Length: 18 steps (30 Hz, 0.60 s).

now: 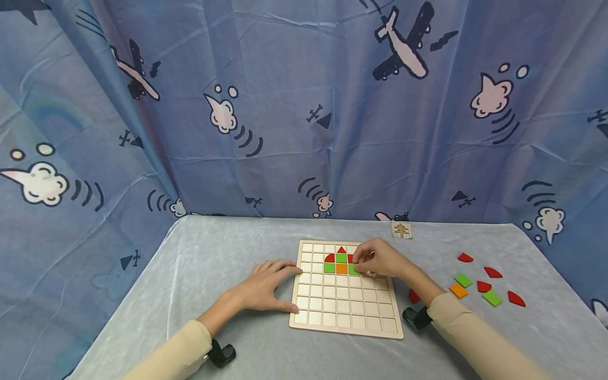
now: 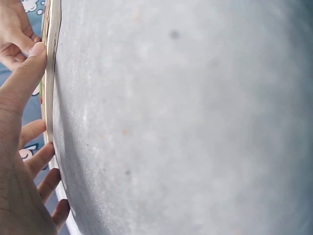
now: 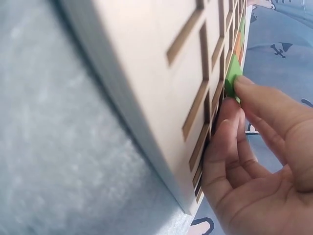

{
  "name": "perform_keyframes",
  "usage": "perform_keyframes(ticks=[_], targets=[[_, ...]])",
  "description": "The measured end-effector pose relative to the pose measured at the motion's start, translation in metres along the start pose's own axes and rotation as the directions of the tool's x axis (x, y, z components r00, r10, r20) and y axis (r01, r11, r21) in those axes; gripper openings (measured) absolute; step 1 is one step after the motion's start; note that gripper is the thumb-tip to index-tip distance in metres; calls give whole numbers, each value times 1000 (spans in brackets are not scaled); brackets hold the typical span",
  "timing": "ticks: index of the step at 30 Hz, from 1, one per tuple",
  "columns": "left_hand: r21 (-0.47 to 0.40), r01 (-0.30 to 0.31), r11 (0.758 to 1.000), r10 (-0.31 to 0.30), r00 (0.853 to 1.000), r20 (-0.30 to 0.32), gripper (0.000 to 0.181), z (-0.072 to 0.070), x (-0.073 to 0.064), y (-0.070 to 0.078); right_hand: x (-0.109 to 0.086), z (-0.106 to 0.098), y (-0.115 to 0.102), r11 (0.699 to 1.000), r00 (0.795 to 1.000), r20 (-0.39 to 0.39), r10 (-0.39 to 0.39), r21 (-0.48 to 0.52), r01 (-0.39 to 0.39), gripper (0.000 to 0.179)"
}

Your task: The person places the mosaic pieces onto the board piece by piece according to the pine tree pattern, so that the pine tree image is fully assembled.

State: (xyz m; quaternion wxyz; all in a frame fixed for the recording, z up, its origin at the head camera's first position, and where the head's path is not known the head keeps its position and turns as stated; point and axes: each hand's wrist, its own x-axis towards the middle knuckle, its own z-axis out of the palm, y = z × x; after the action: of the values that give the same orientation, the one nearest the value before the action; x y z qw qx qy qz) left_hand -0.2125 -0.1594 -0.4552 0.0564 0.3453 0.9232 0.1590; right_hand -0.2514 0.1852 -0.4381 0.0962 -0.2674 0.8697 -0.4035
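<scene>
A wooden grid board (image 1: pixel 335 331) with square recesses lies on the table. My left hand (image 1: pixel 260 286) rests at its left edge, fingers spread; in the left wrist view the thumb (image 2: pixel 34 61) and fingertips touch the board's side. My right hand (image 1: pixel 383 258) pinches a green square tile (image 3: pixel 233 77) between thumb and fingers, tilted at a recess in the right wrist view. Beside that tile sits an orange square (image 1: pixel 341 269), with a green square (image 1: pixel 329 267) to its left. Above are another green square (image 1: pixel 341 257), a red triangle (image 1: pixel 341 249) and a red quarter-round piece (image 1: pixel 330 258).
Loose pieces lie to the right: green squares (image 1: pixel 492 298), an orange square (image 1: pixel 458 290) and several red rounded pieces (image 1: pixel 516 298). One red piece (image 1: pixel 414 296) lies near my right forearm. A small pattern card (image 1: pixel 401 230) lies at the back. A patterned curtain (image 1: pixel 285 105) hangs behind.
</scene>
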Motion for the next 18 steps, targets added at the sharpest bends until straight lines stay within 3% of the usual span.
perform_keyframes(ticks=[10,18], targets=[[7,-1,1000,1,1000,7,86,0,0,-1,-2,-4,1,1000,1000,-1,24,-20,-24,13],[10,7,1000,-8,1000,15,86,0,0,-2,-20,-21,5,999,999,-3,54,0,-54,16]])
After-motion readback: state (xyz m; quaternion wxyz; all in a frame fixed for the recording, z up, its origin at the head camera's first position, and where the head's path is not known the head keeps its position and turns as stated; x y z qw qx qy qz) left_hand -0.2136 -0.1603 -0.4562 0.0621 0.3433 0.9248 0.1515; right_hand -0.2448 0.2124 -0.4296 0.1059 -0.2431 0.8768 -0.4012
